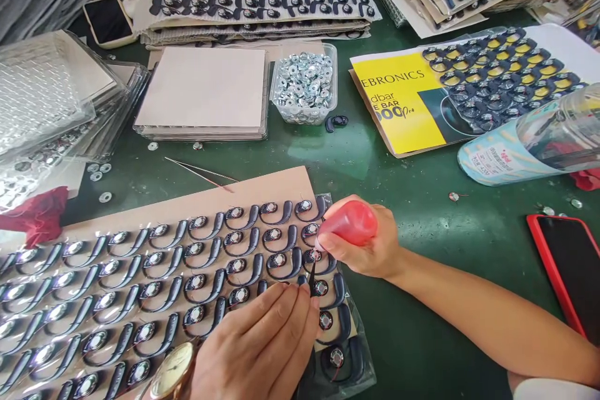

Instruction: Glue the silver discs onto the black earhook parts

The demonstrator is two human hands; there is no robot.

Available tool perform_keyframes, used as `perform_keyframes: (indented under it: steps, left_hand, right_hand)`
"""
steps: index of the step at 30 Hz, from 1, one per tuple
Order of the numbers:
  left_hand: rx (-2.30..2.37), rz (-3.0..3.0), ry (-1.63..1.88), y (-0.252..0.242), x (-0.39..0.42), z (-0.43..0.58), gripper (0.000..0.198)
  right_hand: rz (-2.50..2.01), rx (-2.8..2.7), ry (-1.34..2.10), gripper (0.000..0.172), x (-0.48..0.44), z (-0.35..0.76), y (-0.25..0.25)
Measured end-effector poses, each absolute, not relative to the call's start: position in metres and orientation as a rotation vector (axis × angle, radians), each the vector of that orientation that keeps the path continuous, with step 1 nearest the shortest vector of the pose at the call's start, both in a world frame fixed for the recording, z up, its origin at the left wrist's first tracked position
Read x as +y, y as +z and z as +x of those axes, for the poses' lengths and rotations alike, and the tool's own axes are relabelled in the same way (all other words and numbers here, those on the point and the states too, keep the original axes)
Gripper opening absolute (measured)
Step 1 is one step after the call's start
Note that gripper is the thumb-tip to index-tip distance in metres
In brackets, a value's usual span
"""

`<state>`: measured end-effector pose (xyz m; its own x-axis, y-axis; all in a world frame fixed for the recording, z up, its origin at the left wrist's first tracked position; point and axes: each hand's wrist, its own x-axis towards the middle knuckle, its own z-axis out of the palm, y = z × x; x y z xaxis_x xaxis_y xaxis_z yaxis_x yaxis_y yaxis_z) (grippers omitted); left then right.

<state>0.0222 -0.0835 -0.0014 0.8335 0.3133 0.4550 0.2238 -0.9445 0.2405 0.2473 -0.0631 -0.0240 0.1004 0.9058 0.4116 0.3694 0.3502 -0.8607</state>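
My right hand (382, 247) is closed round a small red squeeze bottle (354, 223), its pale nozzle pointing down at a round metal speaker (312, 255) in a dark ear-hook shell. From the closed fingers of my left hand (262, 337) comes the dark pointed tip of tweezers (312, 274), touching or just beside that same shell; the rest of them is hidden under my fingers. Both hands are over a plastic-covered cardboard sheet (281, 184) with rows of curved ear-hook shells (206, 287), each with a round speaker and thin wires. My left hand covers some shells.
Behind the sheet lie metal tweezers (201, 172), a stack of boards (206, 87) and a clear tub (304, 115) of metal discs. Filled sheets (257, 22) are stacked at the back. To the right are a yellow box panel (398, 131), a bottle (515, 150) and a red-cased phone (569, 269).
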Motion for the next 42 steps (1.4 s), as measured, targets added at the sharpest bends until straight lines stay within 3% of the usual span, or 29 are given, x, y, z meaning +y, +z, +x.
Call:
perform_keyframes:
  steps: [42]
  left_hand:
    - [0.478, 2.598, 0.665, 0.012, -0.060, 0.019, 0.029]
  right_hand:
    - [-1.361, -1.451, 0.665, 0.026, -0.068, 0.253, -0.020]
